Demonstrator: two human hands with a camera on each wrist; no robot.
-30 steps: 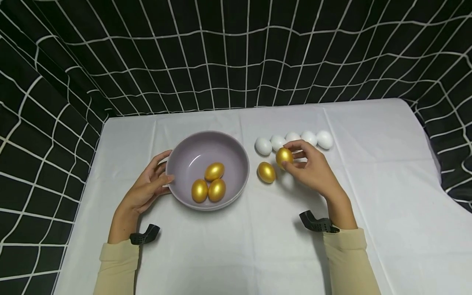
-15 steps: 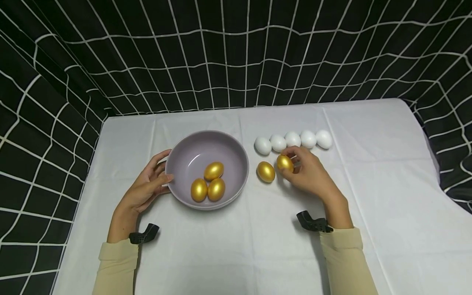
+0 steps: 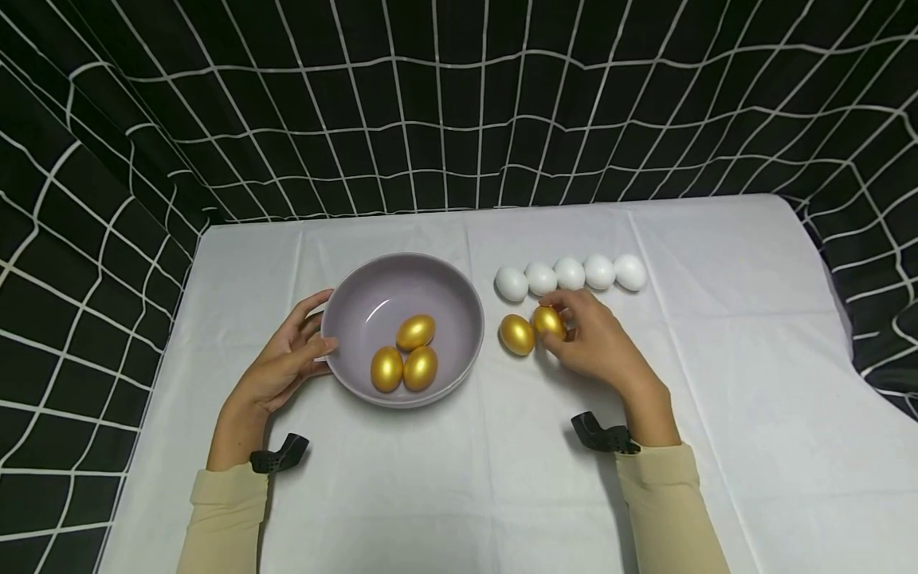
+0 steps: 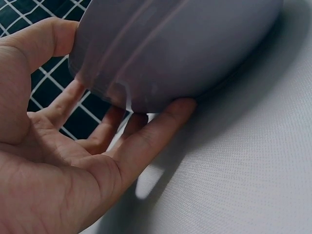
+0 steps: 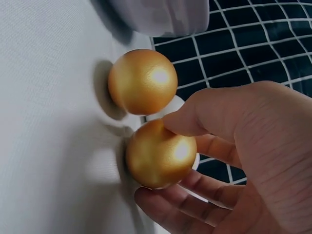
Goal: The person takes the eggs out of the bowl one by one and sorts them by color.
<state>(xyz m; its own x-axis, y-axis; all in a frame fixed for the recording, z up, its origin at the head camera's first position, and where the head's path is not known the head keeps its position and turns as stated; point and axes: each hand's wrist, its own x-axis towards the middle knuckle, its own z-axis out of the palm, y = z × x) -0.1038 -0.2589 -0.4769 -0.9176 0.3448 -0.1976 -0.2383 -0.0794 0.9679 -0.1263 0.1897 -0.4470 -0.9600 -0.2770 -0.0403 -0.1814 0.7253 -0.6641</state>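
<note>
The right hand [image 3: 595, 343] pinches a gold egg [image 3: 548, 322] between thumb and fingertips, low over the cloth [image 3: 502, 478] at about 3 o'clock from the bowl [image 3: 344, 307]. It sits just beside a second gold egg [image 3: 516, 335], which lies on the cloth; whether the two touch cannot be told. The step in hand looks like setting this egg down below the row of white eggs [image 3: 570, 273]. Letting go would call for easing the fingers off without nudging the neighbour. The left hand [image 3: 283, 367] cups the bowl's wall at 9 o'clock, fingers curved against it. Three gold eggs [image 3: 405, 355] lie inside the bowl.
</note>
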